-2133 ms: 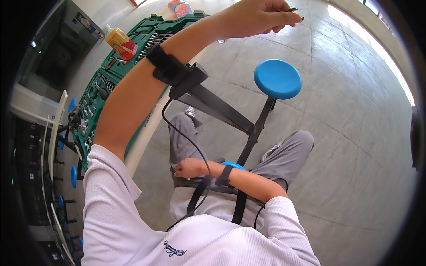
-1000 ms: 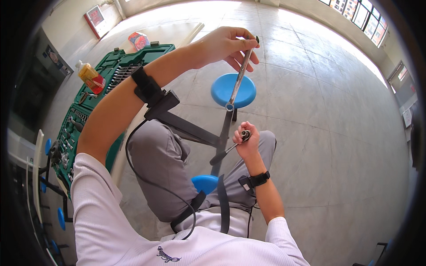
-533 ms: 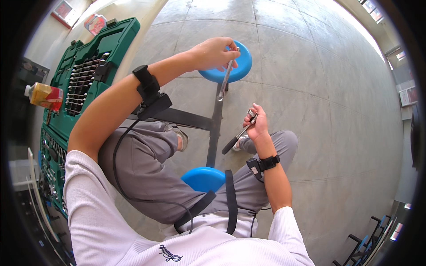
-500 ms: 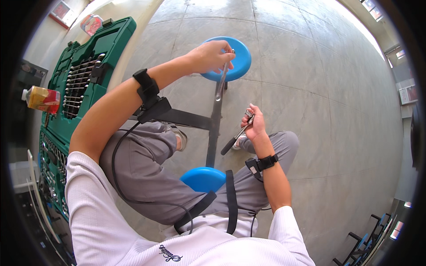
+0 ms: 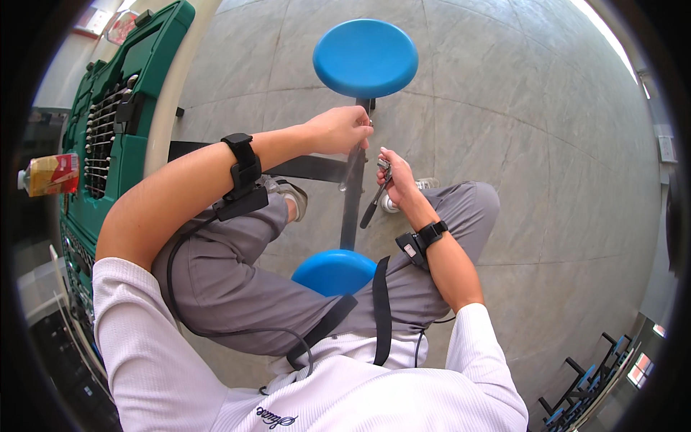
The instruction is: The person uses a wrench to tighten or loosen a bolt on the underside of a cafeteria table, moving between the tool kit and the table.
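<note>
The left hand (image 5: 338, 131) has its fingertips pinched on one end of a metal wrench (image 5: 351, 167), which slants down from them; the right hand (image 5: 397, 178), near it, curls its fingers around a black-handled ratchet (image 5: 371, 209) jutting below them. Beyond the fingers sits a round blue seat (image 5: 366, 57); farther off, to their left, lies a green tool case (image 5: 160, 54).

We see grey floor (image 5: 518, 144) throughout, blue stool seat (image 5: 366, 57) at 12 o'clock, cream-edged table (image 5: 167, 101) at 10, bright light strip (image 5: 608, 32) at 2, blue-seated furniture (image 5: 590, 381) at 4.
</note>
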